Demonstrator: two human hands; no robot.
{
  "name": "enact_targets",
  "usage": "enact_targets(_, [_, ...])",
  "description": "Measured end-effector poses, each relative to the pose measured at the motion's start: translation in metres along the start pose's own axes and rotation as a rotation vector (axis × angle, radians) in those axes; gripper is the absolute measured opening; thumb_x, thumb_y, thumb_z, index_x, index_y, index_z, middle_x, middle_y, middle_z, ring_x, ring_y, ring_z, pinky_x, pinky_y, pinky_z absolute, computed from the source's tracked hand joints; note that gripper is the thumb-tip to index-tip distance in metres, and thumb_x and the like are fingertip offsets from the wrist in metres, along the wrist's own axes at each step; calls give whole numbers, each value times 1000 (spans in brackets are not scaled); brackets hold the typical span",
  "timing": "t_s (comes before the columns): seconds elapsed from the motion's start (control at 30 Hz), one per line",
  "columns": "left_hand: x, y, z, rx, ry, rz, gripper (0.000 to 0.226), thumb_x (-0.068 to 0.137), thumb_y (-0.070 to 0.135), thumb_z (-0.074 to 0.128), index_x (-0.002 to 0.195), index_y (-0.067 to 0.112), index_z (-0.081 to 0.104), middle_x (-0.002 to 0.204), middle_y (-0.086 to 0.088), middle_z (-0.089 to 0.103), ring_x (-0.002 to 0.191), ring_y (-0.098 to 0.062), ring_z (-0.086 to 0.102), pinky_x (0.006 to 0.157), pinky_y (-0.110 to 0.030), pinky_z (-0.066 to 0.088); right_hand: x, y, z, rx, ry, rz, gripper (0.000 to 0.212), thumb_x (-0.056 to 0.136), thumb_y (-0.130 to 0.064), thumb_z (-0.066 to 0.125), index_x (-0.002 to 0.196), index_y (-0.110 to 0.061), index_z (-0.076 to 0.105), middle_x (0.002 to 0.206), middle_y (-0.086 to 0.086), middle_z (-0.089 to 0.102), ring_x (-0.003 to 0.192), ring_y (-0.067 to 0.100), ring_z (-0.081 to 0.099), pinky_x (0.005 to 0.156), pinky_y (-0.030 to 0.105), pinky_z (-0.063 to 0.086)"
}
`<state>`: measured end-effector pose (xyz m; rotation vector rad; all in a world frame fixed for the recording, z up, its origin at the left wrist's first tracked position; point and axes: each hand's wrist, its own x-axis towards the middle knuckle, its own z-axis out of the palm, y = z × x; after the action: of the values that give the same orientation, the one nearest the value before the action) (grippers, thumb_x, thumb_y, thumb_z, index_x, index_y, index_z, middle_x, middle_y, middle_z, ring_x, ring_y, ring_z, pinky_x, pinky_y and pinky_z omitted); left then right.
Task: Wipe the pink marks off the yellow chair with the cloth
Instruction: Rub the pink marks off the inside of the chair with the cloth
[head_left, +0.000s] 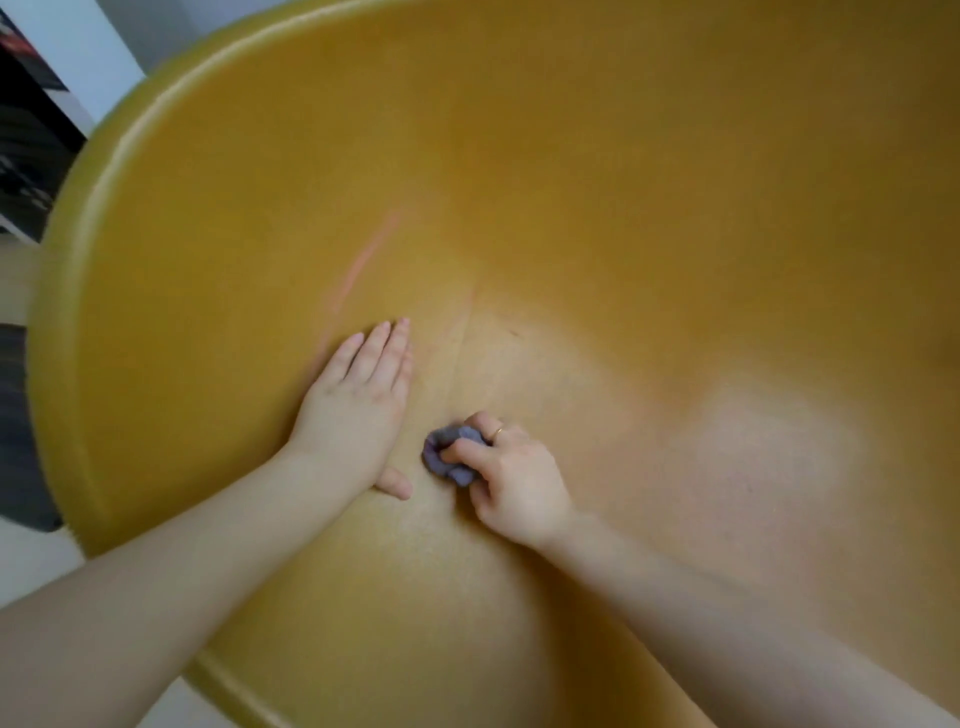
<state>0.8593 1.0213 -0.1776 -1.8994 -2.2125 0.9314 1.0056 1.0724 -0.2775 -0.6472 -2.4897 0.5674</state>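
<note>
Cloth (451, 455) bunched in right hand (511, 480); one pink mark (363, 262) visible

The yellow chair (597, 182) fills nearly the whole view, a smooth curved shell. Its bare surface lies open from 12 through 3 o'clock, and a hand could sweep there with nothing in the way. At 9 o'clock the raised rim (98, 218) curves round and bounds any sweep leftward. Near the centre, the left hand (358, 400) lies flat on the shell, and just beside it at 4 o'clock the right hand (506, 475) grips a bunched cloth (447, 457); only a narrow gap separates them. Both forearms block the 5 to 8 o'clock sector.
</note>
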Motion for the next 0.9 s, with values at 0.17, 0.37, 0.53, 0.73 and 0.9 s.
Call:
enact_targets(0.17, [-15, 1, 4, -29, 45, -85, 129, 64, 73, 59, 147, -1, -6, 155, -17, -14, 145, -29, -1, 116, -40, -4, -1, 0, 2, 0, -79, -180, 28, 77, -22, 43, 93, -20, 65, 93, 11, 61, 71, 32, 57, 56, 33, 51])
enact_targets(0.37, [-32, -4, 17, -33, 39, -195, 133, 62, 80, 53, 146, -2, -11, 153, -21, -20, 144, -31, -8, 116, -40, -6, 69, 39, 3, -63, 323, 359, 28, 78, -13, 44, 92, -17, 67, 100, 13, 58, 78, 38, 55, 56, 30, 40])
enact_targets(0.53, [-36, -6, 19, -86, 24, -271, 138, 57, 82, 54, 146, -1, -10, 151, -24, -22, 143, -33, -12, 115, -39, -7, 36, -1, 16, -17, 250, 198, 28, 72, -12, 46, 90, -15, 67, 95, 14, 59, 71, 36, 55, 55, 28, 40])
enact_targets(0.73, [-32, -7, 13, -59, -19, -244, 138, 59, 83, 51, 145, -4, -11, 152, -25, -19, 143, -34, -11, 115, -40, -8, -4, -31, 23, 50, 58, -123, 25, 72, -19, 45, 89, -20, 63, 89, 12, 60, 67, 30, 54, 57, 31, 49])
enact_targets(0.9, [-35, -17, 17, -25, -38, -205, 136, 60, 84, 47, 145, -1, -15, 153, -20, -22, 144, -29, -14, 116, -37, -8, 62, 18, 13, -56, 311, 167, 28, 75, -15, 44, 88, -15, 68, 90, 17, 59, 70, 37, 56, 56, 33, 46])
